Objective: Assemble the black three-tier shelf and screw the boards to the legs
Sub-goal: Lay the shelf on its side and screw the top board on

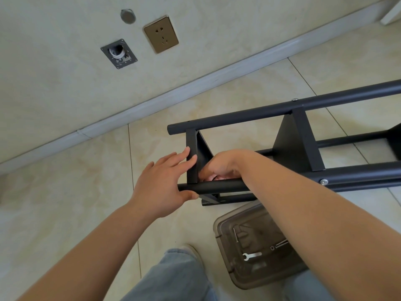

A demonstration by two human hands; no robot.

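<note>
1. Black steel: the shelf point(288, 146) lies on its side on the floor tiles, its legs running long from near me off to the right.
2. My left hand point(161, 183) rests flat against the end board point(192, 158), fingers straight, thumb under the near leg point(217, 187).
3. My right hand point(223, 165) curls behind that leg, just right of the board; I cannot tell what it holds.
4. No readable writing anywhere.

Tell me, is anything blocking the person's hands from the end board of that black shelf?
Nothing visible blocks them. The left hand already rests on the end board and the near leg. The right hand reaches in behind that leg, which hides its fingers, so what they hold cannot be told.
</note>
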